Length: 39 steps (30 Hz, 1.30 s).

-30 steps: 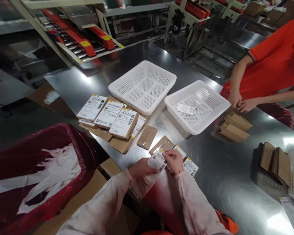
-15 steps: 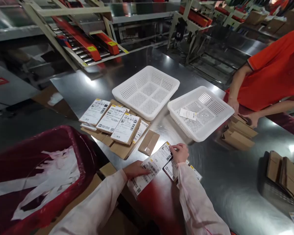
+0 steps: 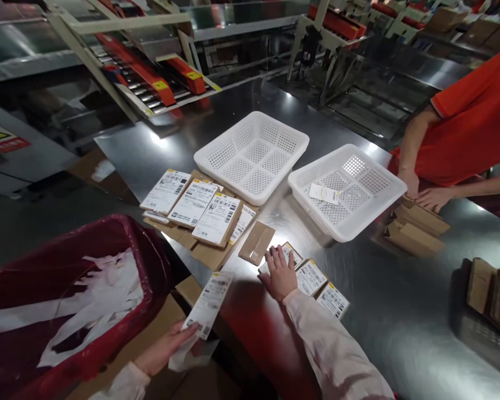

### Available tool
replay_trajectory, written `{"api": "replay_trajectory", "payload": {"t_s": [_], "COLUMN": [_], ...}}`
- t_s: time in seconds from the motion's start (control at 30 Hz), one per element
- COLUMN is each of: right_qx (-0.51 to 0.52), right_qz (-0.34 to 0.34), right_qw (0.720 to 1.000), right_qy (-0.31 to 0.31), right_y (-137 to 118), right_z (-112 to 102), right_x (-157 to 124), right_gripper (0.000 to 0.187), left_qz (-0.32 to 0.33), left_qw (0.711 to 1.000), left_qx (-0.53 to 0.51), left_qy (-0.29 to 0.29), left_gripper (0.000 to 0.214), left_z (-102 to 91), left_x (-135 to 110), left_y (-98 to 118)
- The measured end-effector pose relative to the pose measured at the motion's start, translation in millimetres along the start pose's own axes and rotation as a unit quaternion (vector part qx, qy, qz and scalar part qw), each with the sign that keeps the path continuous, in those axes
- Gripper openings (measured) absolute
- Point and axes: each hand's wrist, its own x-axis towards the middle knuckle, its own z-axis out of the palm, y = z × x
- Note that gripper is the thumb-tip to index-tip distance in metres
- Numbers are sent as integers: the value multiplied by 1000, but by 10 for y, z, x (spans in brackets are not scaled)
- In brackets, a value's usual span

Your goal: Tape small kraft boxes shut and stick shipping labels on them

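My left hand (image 3: 164,349) is closed on a strip of barcode labels (image 3: 208,304), held out past the near table edge beside the red bin (image 3: 66,311). My right hand (image 3: 280,273) lies flat with fingers spread, pressing on a small labelled cardboard pack (image 3: 290,253) on the steel table (image 3: 379,311). Two more labelled packs (image 3: 321,289) lie just right of that hand. A plain brown pack (image 3: 256,243) sits just left of the fingertips.
Several larger labelled packs (image 3: 200,208) lie on cardboard at the left. Two white perforated baskets (image 3: 252,155) (image 3: 346,189) stand behind; the right one holds a paper slip. A person in orange handles brown packs (image 3: 419,225) at right. More brown packs (image 3: 491,291) stand far right.
My left hand pulled the label strip away to the left, off the table toward the red bin. My right hand flattened onto the freshly labelled pack.
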Motion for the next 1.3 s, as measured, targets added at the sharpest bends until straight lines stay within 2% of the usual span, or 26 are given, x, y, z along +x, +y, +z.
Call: {"api": "replay_trajectory", "payload": {"t_s": [0.1, 0.13, 0.2, 0.27, 0.33, 0.37, 0.43, 0.5, 0.57, 0.7, 0.77, 0.9, 0.97, 1.03, 1.1, 1.2, 1.3], "right_qx": [166, 251, 418, 512, 524, 513, 499, 495, 486, 469, 456, 423, 399, 346, 286, 232, 157], "right_qz": [-17, -22, -1, 94, 194, 225, 245, 227, 206, 217, 214, 209, 200, 175, 160, 181, 223], "right_qw": [984, 964, 900, 843, 825, 825, 828, 829, 831, 849, 858, 875, 891, 921, 945, 955, 962], "right_qy": [-58, -81, -126, -132, -92, -70, -71, -128, -176, -109, -105, -110, -87, -41, 2, 18, 8], "right_y": [-215, -288, -441, -580, -667, -686, -678, -626, -544, -354, -287, -250, -246, -226, -190, -130, -90], "right_z": [-90, -138, -217, -239, -205, -178, -130, -123, -169, -349, -412, -405, -369, -341, -326, -311, -289], "right_x": [-188, -276, -467, -641, -767, -811, -859, -846, -759, -434, -298, -167, -78, 95, 350, 773, 1083], "right_gripper": [60, 61, 64, 63, 58, 56, 54, 51, 46, 47, 43, 35, 32, 26, 19, 13, 15], "left_qz": [35, 50, 84, 122, 156, 168, 189, 196, 184, 175, 185, 193, 189, 190, 189, 168, 123], "left_qw": [998, 997, 994, 991, 986, 983, 981, 980, 982, 983, 980, 970, 969, 970, 972, 968, 947], "left_qx": [-9, -18, -33, 2, 55, 61, 14, -40, -44, -9, 2, 23, 9, -20, -73, -174, -292], "left_qy": [42, 53, 69, 47, -13, -37, -35, 3, 27, 44, 67, 147, 160, 154, 122, 71, 53], "left_gripper": [63, 65, 66, 60, 51, 48, 51, 54, 49, 43, 43, 53, 55, 54, 55, 64, 54], "left_z": [273, 406, 679, 900, 1029, 1061, 1088, 1100, 1119, 1174, 1195, 1198, 1173, 1135, 1094, 1058, 1060], "left_x": [16, 51, 132, 207, 271, 304, 379, 462, 539, 620, 630, 662, 696, 735, 774, 837, 901], "left_y": [100, 133, 193, 264, 367, 431, 571, 692, 762, 760, 738, 744, 782, 840, 909, 1007, 1068]}}
